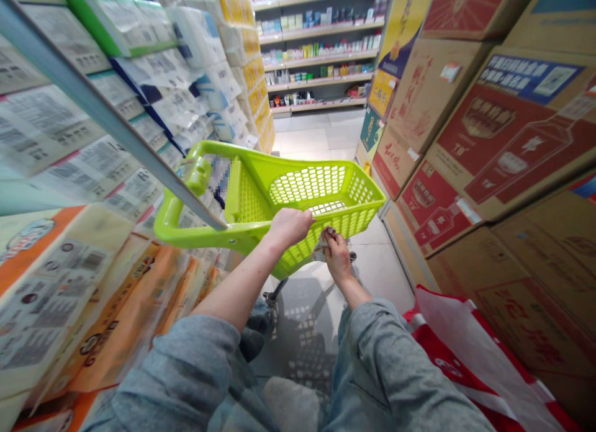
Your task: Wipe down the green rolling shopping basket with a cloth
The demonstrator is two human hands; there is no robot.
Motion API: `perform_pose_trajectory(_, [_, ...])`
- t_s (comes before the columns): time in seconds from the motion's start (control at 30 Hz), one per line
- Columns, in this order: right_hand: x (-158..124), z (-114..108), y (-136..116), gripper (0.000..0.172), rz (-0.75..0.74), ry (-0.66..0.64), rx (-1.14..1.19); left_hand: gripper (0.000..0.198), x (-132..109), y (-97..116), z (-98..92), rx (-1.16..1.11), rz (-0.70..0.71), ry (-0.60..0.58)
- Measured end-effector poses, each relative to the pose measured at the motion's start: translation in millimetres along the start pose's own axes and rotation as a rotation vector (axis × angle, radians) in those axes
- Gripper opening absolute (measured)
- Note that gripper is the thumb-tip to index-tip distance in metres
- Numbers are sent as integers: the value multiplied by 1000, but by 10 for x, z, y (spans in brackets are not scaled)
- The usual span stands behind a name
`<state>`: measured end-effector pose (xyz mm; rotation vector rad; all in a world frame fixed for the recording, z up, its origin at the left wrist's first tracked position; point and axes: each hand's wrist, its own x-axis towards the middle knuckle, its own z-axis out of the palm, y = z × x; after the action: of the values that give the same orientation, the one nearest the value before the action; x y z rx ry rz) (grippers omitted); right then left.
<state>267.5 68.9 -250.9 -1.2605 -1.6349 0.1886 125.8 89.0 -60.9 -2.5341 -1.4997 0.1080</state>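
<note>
I'm seeing the left hand gripping the lime-green plastic cart ahead by its near rim, the right hand pinching crumpled pale cloth beside it; I'm fearing hard pressing could roll the cart.

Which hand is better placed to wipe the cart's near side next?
Probably the right hand: it holds the cloth beside the cart's near side, while the left hand is at the rim.
</note>
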Motion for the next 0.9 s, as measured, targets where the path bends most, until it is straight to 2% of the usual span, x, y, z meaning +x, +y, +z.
perform_pose_trajectory(0.2, [-26,-28,-113,41,-39,-43,-7,39,-7,13,-28,-5,-6,-6])
perform_pose_trajectory(0.4, [-30,100,-125,44,2,-97,-64,38,-6,18,-21,-11,-9,-1])
perform_pose_trajectory(0.6, [-63,97,-131,45,-24,-86,-30,36,-8,13,-22,17,3,12])
perform_pose_trajectory(0.77, [-38,33,-211,39,-60,-48,-11,37,-15,25,-31,3,-2,15])
perform_pose_trajectory(0.9, [-30,106,-276,36,-113,-52,-2,36,-9,41,-40,-14,-10,3])
